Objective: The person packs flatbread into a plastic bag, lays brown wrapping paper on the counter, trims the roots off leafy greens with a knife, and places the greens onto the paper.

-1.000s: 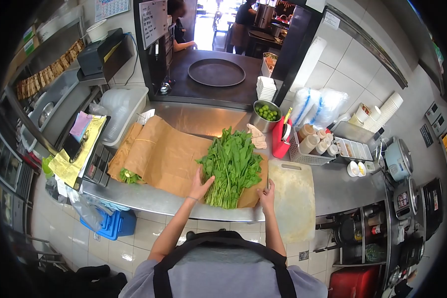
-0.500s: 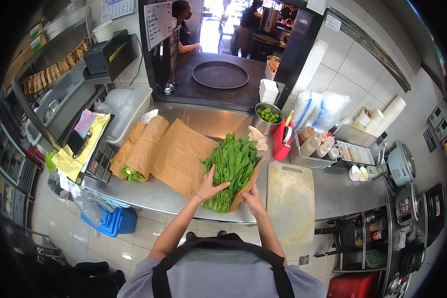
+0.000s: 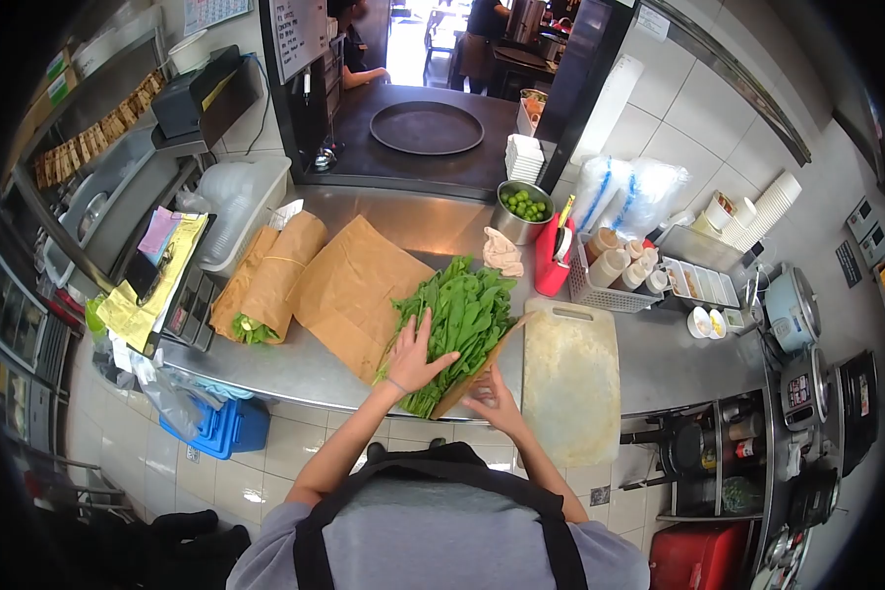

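A big bunch of leafy greens (image 3: 462,313) lies on a sheet of brown paper (image 3: 359,295) on the steel counter, its stems toward me. My left hand (image 3: 413,362) rests on the left side of the stems and lower leaves, fingers spread. At the near right, my right hand (image 3: 497,401) holds the paper's edge, which stands raised along the right side of the bunch. Its fingertips are partly hidden by the paper. Left of the sheet lies a rolled brown paper bundle (image 3: 290,265), with greens showing at its near end.
To the right lies a cutting board (image 3: 572,383). Behind are a crumpled cloth (image 3: 502,253), a metal pot of green limes (image 3: 524,205), a red holder (image 3: 555,261) and a basket of squeeze bottles (image 3: 610,280). A round tray (image 3: 427,128) sits on the pass-through shelf, with people beyond.
My left hand has shifted its fingers up and spread them wider over the greens. My right hand has stayed at the paper's right edge. The whole view has tilted slightly.
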{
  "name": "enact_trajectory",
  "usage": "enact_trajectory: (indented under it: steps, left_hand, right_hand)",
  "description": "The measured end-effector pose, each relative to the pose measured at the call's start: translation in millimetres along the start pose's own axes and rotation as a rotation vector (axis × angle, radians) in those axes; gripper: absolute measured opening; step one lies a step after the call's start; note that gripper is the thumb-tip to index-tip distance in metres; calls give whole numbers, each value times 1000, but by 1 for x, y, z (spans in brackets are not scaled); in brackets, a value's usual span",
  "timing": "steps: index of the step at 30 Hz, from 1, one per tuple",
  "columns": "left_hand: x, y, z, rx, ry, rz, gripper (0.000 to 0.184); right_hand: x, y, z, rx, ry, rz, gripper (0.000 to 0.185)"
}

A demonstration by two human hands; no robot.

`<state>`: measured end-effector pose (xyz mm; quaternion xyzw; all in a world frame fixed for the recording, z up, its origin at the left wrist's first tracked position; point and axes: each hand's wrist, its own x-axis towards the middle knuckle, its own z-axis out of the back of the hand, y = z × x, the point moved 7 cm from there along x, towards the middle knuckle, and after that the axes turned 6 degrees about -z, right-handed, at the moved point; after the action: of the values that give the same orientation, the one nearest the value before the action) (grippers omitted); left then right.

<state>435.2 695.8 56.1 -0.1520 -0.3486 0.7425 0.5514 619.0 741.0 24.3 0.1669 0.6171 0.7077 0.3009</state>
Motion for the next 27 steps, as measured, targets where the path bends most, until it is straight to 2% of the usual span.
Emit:
enact_trajectory:
  steps: [3,6,11,21,27]
  left_hand:
    - [-4,-26,8,227,46,-2,105]
    - [-4,-32,6,300,-12,-83,104]
    - [2,-40,2,375,-22,-174,99]
    - [15,-22,-33,424,135,-220,79]
    - [29,5,-41,301,196,-202,74]
  right_hand:
    - [-9,18,9,-663,-175,338,90]
    - [-6,8,15,-837,-199,293,94]
    - [-2,9,12,-896,-229,331,89]
    - [28,-2,4,-1127,-250,356,76]
    - [57,4,-2,-1309,-253,525,70]
